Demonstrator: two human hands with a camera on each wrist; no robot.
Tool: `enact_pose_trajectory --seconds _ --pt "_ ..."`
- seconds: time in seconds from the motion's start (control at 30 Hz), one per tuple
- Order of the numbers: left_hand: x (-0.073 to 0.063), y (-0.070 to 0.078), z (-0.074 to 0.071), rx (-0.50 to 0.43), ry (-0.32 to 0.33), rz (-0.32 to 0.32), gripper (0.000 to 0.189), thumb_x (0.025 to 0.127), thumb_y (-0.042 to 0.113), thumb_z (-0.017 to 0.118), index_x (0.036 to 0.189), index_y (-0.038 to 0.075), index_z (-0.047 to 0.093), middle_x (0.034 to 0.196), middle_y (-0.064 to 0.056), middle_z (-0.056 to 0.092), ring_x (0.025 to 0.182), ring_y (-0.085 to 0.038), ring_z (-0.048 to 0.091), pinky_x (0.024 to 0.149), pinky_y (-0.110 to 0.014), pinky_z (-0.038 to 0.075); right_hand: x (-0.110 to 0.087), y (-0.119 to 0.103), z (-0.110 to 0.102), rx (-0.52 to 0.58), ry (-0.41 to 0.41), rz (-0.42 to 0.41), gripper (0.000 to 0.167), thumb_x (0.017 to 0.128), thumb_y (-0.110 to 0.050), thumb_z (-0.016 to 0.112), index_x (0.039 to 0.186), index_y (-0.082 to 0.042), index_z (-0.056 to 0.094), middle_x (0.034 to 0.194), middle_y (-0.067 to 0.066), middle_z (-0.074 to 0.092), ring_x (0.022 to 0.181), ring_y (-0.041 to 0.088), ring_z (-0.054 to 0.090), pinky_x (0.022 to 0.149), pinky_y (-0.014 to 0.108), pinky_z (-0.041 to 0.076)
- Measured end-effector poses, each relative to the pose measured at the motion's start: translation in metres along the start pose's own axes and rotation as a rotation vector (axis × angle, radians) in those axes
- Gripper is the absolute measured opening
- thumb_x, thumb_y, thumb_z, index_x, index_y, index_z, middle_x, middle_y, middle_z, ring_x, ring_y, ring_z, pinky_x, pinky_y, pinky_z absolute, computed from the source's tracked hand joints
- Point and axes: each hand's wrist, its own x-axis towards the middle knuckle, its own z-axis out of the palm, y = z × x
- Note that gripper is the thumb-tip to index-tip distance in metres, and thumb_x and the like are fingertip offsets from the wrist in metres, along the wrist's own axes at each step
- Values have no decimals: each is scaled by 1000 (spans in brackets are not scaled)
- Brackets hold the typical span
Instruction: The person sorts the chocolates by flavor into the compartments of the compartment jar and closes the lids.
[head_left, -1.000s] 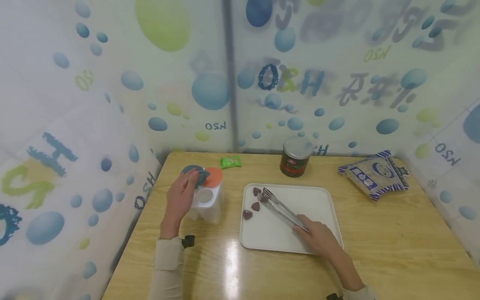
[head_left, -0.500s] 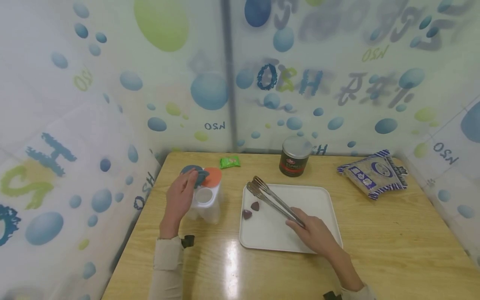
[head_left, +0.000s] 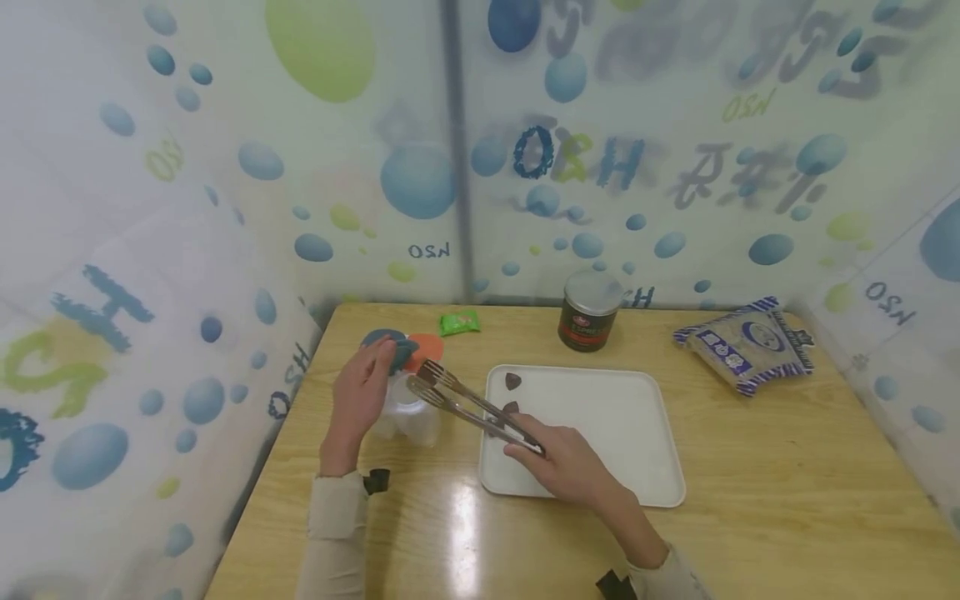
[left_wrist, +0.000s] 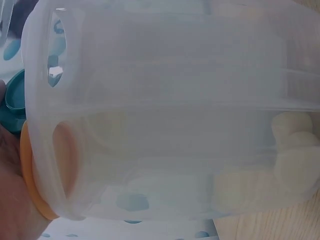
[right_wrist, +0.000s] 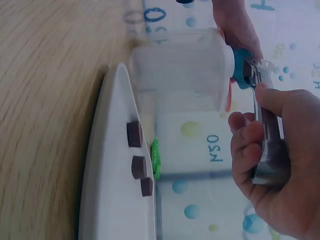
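Observation:
My left hand (head_left: 362, 385) holds up a teal lid (head_left: 402, 356) on a translucent food container (head_left: 415, 421) with several compartments. An orange lid (head_left: 426, 350) sits on another compartment. My right hand (head_left: 564, 460) grips metal tongs (head_left: 480, 407), whose tips are over the container's uncovered round opening. A dark piece (right_wrist: 247, 69), looking like chocolate, seems to be between the tips; it is partly hidden. Three similar dark chocolate-like pieces (right_wrist: 138, 167) lie on the white tray (head_left: 600, 433), one mostly covered by the tongs in the head view. Pale rounded pieces (left_wrist: 296, 160) show inside the container.
A green packet (head_left: 460, 322) lies behind the container. An espresso tin (head_left: 588, 312) stands behind the tray, and a blue-and-white striped bag (head_left: 750, 346) lies at the back right. Patterned walls border the wooden table (head_left: 787, 483) at the back and sides.
The tongs have risen off the tray with a dark piece and moved left to the container's opening. My left hand has stayed on the teal lid.

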Motion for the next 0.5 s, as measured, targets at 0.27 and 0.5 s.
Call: enact_pose_trajectory --seconds 0.27,0.5 --pt "0 -2 2 -2 4 12 53 107 44 38 133 6 64 145 -12 56 142 -35 44 123 -45 25 9 -7 10 -59 -17 -26 35 100 -41 58 125 -17 58 63 -16 40 56 0 40 50 20 34" --pt "0 -2 2 5 7 19 51 107 42 38 134 6 62 146 -13 55 141 -38 44 121 -51 27 12 -7 11 -61 -24 -23 37 100 -43 56 128 -19 59 64 -17 44 55 -1 40 51 19 36"
